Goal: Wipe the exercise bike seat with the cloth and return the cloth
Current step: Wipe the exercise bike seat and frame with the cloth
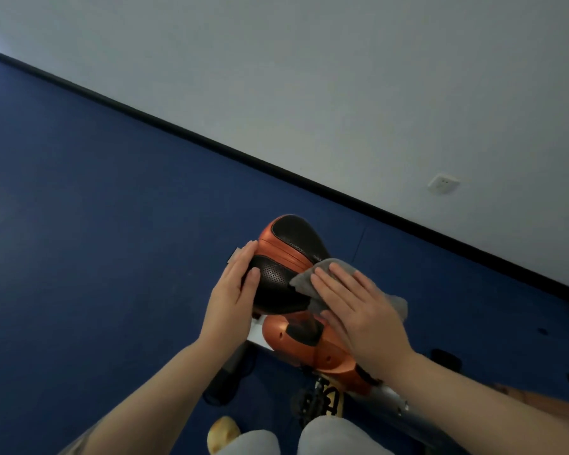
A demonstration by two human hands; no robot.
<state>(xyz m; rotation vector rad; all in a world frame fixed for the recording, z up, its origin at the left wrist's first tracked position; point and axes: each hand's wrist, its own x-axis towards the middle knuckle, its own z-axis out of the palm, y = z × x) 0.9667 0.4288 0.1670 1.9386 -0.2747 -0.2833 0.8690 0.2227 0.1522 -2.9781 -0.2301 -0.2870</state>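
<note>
The person is standing over the exercise bike seat (284, 257), which is orange and black with small holes in the black parts. The seat is sitting in the middle of the view, above the orange body of the bike (312, 349) and over the blue floor (96, 224).

The left hand (234, 290) is resting against the left side of the seat. Its fingers are straight and close together, the palm is lying along the edge, and the thumb is touching the black perforated part. It is steadying the seat, not pinching anything.

The right hand (358, 303) is lying flat with the fingers spread a little. It is pressing the grey cloth (306, 280) down on the right side of the seat. The cloth is lying between the palm and the seat, and 1 loose part of it is hanging out behind the hand on the right.

Behind the bike, a black skirting line (211, 139) is running along the bottom of the pale wall (342, 77), and a white socket (443, 183) is sitting on that wall. The person's 2 knees in light trousers (329, 438) are showing at the bottom edge.
</note>
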